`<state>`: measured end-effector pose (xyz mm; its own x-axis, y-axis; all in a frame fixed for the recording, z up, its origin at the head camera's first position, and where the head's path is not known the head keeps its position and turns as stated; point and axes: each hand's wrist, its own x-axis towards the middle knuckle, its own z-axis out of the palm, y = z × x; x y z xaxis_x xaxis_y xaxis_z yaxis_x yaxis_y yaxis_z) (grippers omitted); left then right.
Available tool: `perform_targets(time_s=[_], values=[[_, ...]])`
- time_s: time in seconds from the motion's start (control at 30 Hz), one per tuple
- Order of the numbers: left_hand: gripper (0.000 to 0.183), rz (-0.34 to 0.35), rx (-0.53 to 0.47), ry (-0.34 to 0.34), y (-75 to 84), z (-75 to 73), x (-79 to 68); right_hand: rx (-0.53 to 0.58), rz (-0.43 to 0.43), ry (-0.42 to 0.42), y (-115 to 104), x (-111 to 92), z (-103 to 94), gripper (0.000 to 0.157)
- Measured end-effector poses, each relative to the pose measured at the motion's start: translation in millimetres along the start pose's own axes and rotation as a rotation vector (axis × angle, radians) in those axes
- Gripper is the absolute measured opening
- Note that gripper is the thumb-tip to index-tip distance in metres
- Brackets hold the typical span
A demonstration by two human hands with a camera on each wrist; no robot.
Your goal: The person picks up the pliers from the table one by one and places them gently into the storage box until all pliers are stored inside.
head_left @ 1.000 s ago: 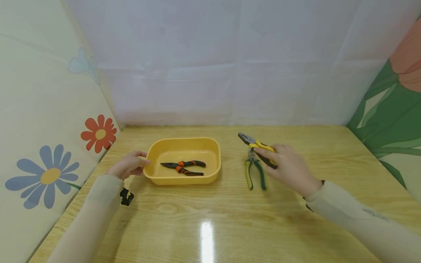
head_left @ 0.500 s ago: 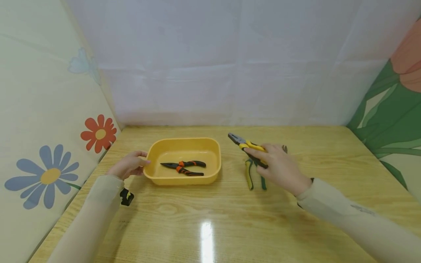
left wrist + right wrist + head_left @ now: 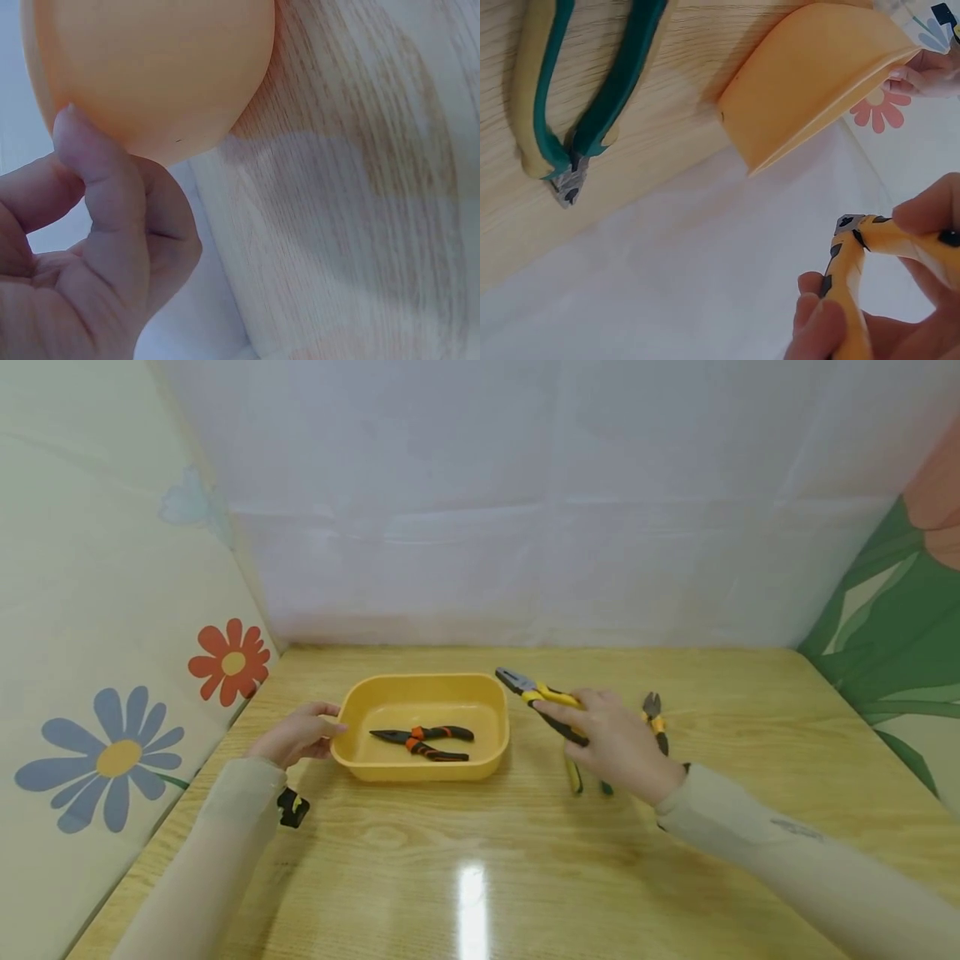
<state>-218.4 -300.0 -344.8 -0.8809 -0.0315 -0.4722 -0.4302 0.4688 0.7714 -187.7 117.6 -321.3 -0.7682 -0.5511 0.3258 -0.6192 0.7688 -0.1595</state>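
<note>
Table [image 3: 405, 868] bears a tray [image 3: 420, 772] pinched at its left end by the left hand [image 3: 296, 737], while the right hand [image 3: 618, 745], fingers curled round yellow pliers [image 3: 558, 697] near the tray's right end, hides most of the green pliers [image 3: 611, 97] from the head view, with orange pliers [image 3: 416, 742] in the tray and part-covered cutters [image 3: 657, 725] farther right.
</note>
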Motion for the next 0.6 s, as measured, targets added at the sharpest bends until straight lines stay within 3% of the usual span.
perform_targets(time_s=[0.6], values=[[0.045,-0.006,-0.001,0.010,0.4,0.6,-0.2,0.050,-0.104,-0.014,-16.0,24.0,18.4,0.054]])
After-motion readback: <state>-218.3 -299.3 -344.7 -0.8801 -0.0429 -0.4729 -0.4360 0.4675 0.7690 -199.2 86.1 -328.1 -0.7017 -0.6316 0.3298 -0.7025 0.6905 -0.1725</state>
